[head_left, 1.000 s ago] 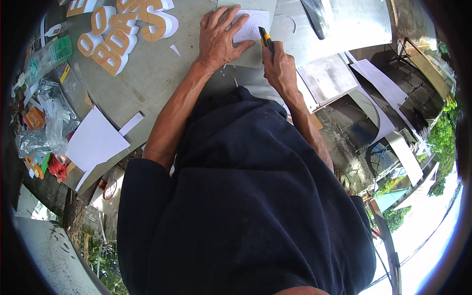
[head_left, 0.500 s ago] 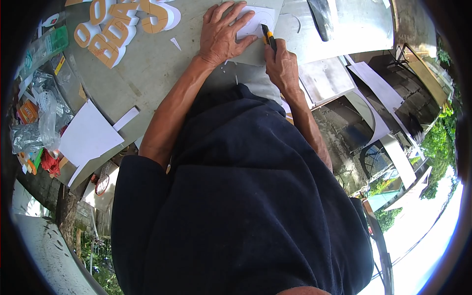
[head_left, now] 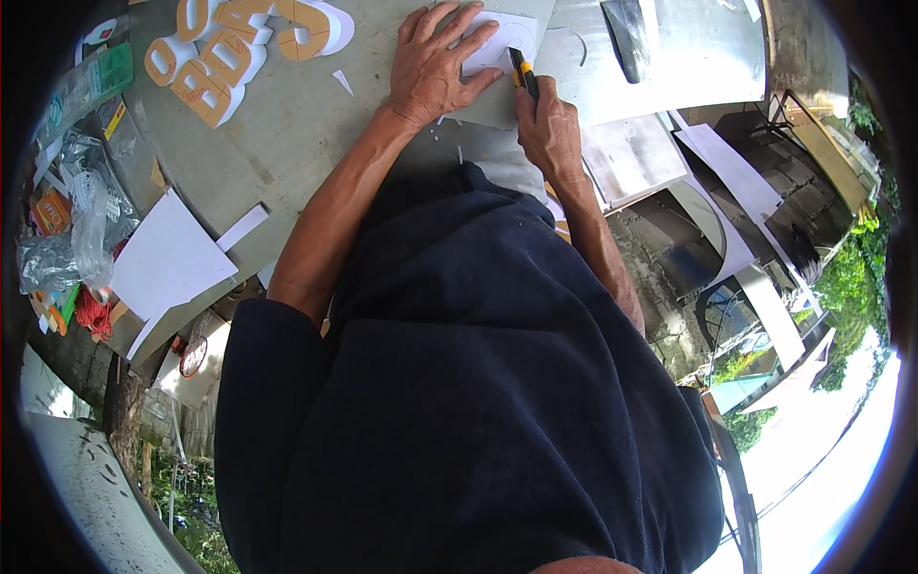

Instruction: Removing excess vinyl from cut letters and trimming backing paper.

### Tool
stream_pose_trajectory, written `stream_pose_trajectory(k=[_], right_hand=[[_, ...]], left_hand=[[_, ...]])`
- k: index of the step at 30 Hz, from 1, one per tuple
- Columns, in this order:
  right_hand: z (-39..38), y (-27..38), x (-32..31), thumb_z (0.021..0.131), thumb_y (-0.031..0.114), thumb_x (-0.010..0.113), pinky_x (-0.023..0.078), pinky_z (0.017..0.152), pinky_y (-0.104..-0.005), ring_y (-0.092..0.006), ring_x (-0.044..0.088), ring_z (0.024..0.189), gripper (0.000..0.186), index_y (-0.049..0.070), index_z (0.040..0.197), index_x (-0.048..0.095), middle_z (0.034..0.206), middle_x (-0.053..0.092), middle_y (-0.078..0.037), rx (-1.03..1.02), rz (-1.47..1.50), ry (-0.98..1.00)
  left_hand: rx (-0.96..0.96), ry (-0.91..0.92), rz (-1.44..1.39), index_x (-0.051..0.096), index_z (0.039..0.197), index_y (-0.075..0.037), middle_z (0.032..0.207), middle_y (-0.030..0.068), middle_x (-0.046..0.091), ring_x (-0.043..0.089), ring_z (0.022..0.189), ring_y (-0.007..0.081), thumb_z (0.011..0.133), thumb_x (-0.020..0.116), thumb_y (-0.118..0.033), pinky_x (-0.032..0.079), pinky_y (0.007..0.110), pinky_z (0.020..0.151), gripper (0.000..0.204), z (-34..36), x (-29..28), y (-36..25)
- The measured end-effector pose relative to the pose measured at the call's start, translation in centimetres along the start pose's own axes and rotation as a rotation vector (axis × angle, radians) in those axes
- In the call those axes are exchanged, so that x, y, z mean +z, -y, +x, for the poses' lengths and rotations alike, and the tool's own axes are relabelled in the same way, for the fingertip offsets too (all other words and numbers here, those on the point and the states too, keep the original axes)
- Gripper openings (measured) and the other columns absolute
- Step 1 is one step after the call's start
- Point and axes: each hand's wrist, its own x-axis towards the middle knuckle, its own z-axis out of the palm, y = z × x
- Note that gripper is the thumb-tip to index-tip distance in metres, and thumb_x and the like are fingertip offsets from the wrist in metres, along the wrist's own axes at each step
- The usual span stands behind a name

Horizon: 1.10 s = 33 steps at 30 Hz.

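Note:
My left hand (head_left: 435, 75) lies spread on a small white sheet (head_left: 516, 29) marked with a faint curved outline, at the top middle of the worktable (head_left: 258, 143). My right hand (head_left: 547, 132) grips a yellow-and-black utility knife (head_left: 524, 69), its blade end over the sheet just right of my left fingers. A larger pale board lies under the sheet. Thick cut-out letters (head_left: 225, 67) with tan faces and white sides sit to the upper left, near a small white offcut (head_left: 342, 83).
At the left edge are clear plastic bags (head_left: 91, 230), a green plastic container (head_left: 100, 77), red cord (head_left: 93, 316) and a white board piece (head_left: 167, 258). Upper right, a dark strip (head_left: 622, 43) lies on a pale panel. More boards (head_left: 727, 163) lie beyond over concrete blocks.
The view has shifted slightly. My left hand stays spread on the sheet and the knife in my right hand stays at nearly the same spot on it, moved only a little.

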Motion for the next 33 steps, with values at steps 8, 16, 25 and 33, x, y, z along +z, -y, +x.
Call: stream_pose_trajectory(k=[8,16,25,33], right_hand=[[0.0,1.0,-0.5,0.100,0.024,0.057,0.050,0.064,-0.0599,-0.0531,0.065,0.069,0.026,-0.001,0.105,0.051,0.070,0.064,-0.032,0.107,0.086,0.019],[0.0,0.1,0.0,0.100,0.022,0.057,0.049,0.064,-0.0612,-0.0544,0.065,0.070,0.025,-0.001,0.104,0.050,0.070,0.064,-0.033,-0.002,0.034,-0.004],[0.0,1.3,-0.6,0.099,0.020,0.057,0.050,0.062,-0.0584,-0.0524,0.065,0.066,0.024,-0.002,0.108,0.051,0.067,0.063,-0.031,0.118,0.154,0.021],[0.1,1.6,-0.7,0.099,0.019,0.056,0.050,0.062,-0.0592,-0.0529,0.065,0.067,0.024,-0.002,0.107,0.050,0.067,0.063,-0.032,0.059,0.080,0.005]], left_hand=[[0.007,-0.013,-0.003,0.070,0.128,-0.020,0.142,0.0002,0.059,0.047,0.131,0.0264,0.079,0.081,-0.046,0.034,0.048,0.111,0.056,-0.1,0.0,0.0],[0.010,-0.015,-0.010,0.070,0.127,-0.020,0.142,0.0002,0.059,0.046,0.132,0.0263,0.079,0.081,-0.046,0.034,0.048,0.110,0.056,0.0,0.1,0.0],[0.009,-0.012,-0.004,0.070,0.128,-0.020,0.142,0.0004,0.059,0.046,0.133,0.0261,0.080,0.080,-0.047,0.034,0.048,0.111,0.057,-0.1,0.1,0.1],[-0.004,0.003,0.018,0.070,0.129,-0.021,0.143,0.0000,0.059,0.045,0.134,0.0262,0.080,0.079,-0.049,0.034,0.048,0.112,0.057,-0.2,0.1,0.2]])
